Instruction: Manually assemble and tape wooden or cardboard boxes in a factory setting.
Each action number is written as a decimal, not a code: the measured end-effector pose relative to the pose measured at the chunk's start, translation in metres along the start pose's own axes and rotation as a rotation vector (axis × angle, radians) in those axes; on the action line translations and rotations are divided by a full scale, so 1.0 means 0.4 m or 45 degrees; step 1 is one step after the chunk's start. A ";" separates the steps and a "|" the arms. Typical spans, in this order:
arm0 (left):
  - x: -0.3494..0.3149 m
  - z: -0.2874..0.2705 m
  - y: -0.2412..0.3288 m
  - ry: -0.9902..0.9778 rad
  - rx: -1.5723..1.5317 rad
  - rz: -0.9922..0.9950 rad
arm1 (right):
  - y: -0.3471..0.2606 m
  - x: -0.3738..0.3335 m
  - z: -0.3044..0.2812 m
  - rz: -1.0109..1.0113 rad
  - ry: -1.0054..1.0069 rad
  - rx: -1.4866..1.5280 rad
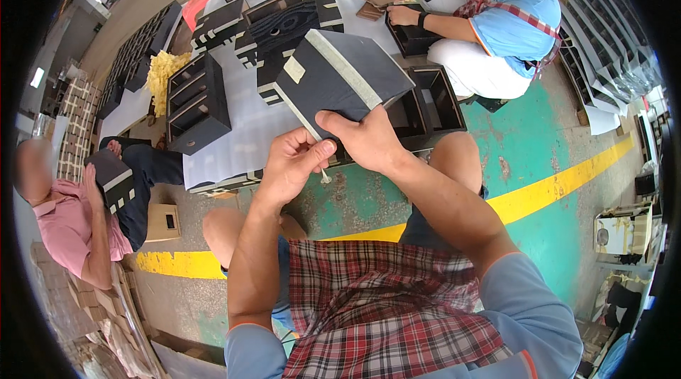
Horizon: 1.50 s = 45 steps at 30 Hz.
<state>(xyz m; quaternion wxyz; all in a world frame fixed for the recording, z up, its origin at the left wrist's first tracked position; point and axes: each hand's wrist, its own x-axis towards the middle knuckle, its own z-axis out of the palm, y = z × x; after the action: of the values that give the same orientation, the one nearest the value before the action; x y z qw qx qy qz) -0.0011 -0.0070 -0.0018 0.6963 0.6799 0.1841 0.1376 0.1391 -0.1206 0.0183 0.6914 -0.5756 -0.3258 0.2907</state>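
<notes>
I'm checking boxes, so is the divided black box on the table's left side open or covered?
Open: the divided black box has no lid across it, and its inner walls show.

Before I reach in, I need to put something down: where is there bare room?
The white-covered table shows bare between the open dark box and the left hand. The green floor does too, between the right knee and the yellow line. Farther back, the table is crowded with dark boxes.

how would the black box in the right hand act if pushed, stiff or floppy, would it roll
The black box is probably stiff: its faces look flat and its edges crisp. Set down, it would likely slide or tip rather than roll, given those flat sides.
</notes>
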 end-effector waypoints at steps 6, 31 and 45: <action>0.000 0.001 -0.013 -0.037 -0.006 0.025 | -0.017 -0.004 0.000 -0.068 0.014 0.035; -0.015 0.010 -0.002 -0.132 -0.016 0.101 | -0.027 0.000 -0.035 -0.090 -0.097 0.075; -0.018 0.030 -0.019 -0.022 0.041 0.140 | -0.024 0.003 -0.034 -0.060 -0.091 0.039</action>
<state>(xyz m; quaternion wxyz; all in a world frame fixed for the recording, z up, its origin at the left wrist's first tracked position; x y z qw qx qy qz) -0.0028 -0.0213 -0.0087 0.6783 0.7013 0.1426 0.1667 0.1509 -0.1294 0.0264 0.6947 -0.5464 -0.3591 0.2998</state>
